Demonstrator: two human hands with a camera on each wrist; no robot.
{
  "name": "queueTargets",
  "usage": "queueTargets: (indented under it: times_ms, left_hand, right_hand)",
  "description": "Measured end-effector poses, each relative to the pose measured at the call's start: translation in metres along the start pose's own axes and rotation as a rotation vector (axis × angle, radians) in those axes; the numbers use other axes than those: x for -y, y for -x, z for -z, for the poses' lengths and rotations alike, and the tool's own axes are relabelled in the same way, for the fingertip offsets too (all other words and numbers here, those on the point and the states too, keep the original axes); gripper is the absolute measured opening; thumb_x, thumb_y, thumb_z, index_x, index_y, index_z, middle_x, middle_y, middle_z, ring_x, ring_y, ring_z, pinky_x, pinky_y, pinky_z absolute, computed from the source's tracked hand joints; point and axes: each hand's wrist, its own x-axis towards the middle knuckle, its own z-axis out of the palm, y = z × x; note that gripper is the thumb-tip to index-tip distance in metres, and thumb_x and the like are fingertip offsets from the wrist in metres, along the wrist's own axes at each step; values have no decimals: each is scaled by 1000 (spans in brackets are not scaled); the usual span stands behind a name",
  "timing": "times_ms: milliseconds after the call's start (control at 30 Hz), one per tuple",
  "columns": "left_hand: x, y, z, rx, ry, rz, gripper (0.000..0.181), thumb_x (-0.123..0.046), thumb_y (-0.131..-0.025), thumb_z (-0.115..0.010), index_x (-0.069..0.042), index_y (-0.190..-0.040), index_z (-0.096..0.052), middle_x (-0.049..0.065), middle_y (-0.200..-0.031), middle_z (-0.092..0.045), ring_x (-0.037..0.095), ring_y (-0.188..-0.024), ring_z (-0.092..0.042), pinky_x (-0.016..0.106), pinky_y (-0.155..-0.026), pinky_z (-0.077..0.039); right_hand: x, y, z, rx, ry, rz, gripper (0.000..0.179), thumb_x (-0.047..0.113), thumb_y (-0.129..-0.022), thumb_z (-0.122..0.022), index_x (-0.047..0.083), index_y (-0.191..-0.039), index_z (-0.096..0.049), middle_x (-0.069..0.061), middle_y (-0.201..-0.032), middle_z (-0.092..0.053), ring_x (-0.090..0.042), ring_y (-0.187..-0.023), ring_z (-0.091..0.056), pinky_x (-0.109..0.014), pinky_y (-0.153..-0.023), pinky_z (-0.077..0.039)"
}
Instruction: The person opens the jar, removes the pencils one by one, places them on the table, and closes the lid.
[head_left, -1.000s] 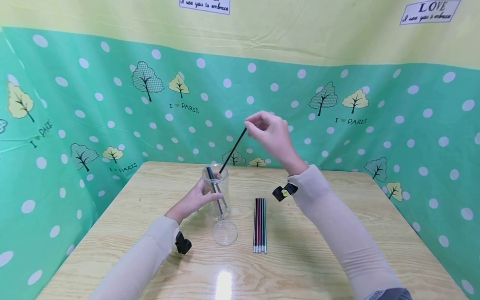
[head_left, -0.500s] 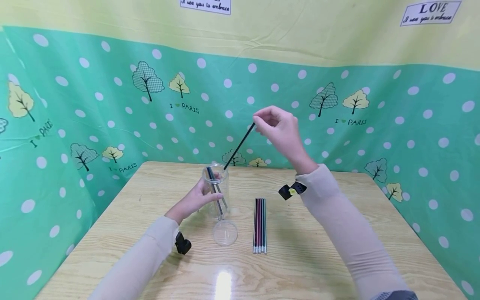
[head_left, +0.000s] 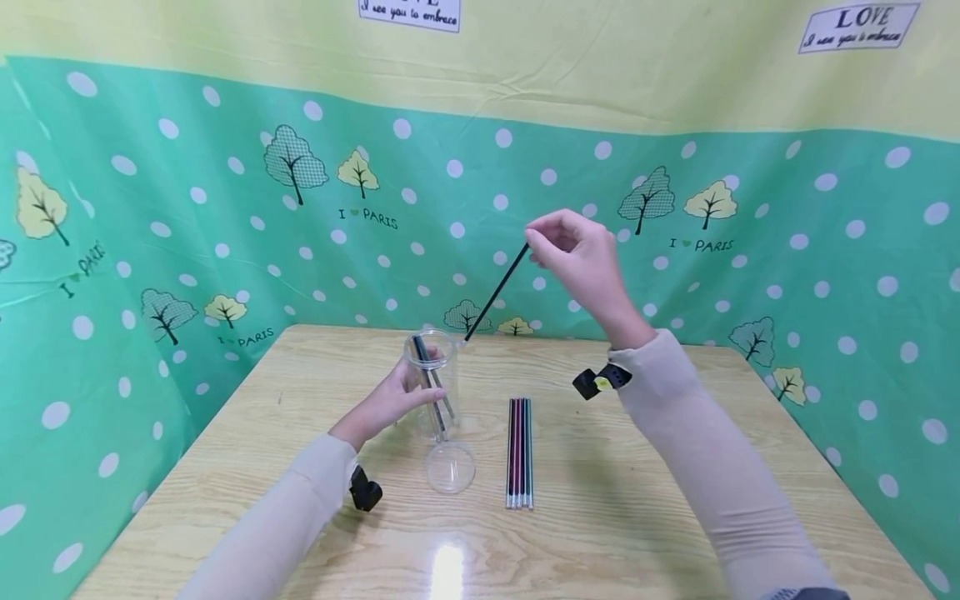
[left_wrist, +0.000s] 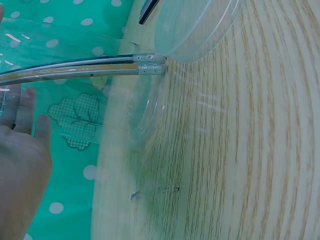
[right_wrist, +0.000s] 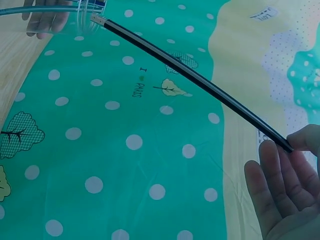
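Black pencil [head_left: 497,292] downward from right grip [head_left: 588,260]

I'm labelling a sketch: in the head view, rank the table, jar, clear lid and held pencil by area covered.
Largest to smallest:
1. table
2. jar
3. clear lid
4. held pencil, a thin strip

Clear jar [head_left: 451,385]: upright, uncapped, gripped by left hand [head_left: 390,404]. Dark, silver-striped pencil [right_wrist: 195,80]: slanted in air, top end pinched by right hand [head_left: 587,257], metal-tipped end lowest, close to jar's rim, contact unclear. Pencils inside [left_wrist: 120,69]: at least two, leaning, metal ends down. Loose pencils [head_left: 520,454]: flat in close row, right of jar.
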Motion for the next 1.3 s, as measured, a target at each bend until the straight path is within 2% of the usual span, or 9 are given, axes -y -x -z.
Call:
queueTargets:
  times_ms: [233,500,700,967,1167,1300]
  left_hand:
    - [-1,0,0,4,1,-6,79,-22,-94,-72,-19,-157,-24,9,-159,-34,30,-149,-21,59,-118,-11]
    - [3,-1,0,9,41,-20,77,-16,-95,-71,-21,-156,-25,10,-157,-36,31,-147,-26,59,-118,-13]
    - [4,-2,1,13,53,-13,79,-18,-94,-73,-23,-156,-24,11,-158,-35,30,-147,-27,58,-118,-14]
    - [2,0,0,10,42,-4,82,-14,-95,-71,-19,-159,-20,9,-158,-36,32,-147,-25,59,-118,-13]
    - [1,2,0,13,40,3,87,-22,-93,-74,-23,-160,-18,8,-158,-35,31,-148,-24,60,-118,-12]
    - [1,2,0,16,41,6,86,-22,-94,-73,-24,-160,-18,10,-159,-33,33,-148,-23,61,-118,-10]
  right_hand:
    - [-5,2,5,6,-8,-38,23,24,-96,-70,5,-110,-72,-8,-93,-72,-20,-77,-68,-29,-73,-58]
    - [-9,2,9,18,-10,-43,24,23,-96,-71,3,-110,-72,-10,-89,-71,-22,-75,-67,-30,-72,-58]
    - [-12,3,12,28,-14,-69,27,26,-95,-71,4,-111,-72,-9,-91,-72,-22,-77,-68,-29,-74,-58]
    - [-26,8,16,95,-36,-180,30,32,-95,-72,6,-110,-72,-11,-92,-71,-29,-83,-66,-30,-77,-58]
    - [-44,14,15,170,-27,-271,32,37,-94,-72,9,-109,-72,-17,-96,-70,-33,-87,-66,-33,-77,-58]
    - [-56,17,12,206,-11,-322,33,37,-94,-72,8,-109,-72,-14,-93,-70,-32,-87,-67,-32,-77,-58]
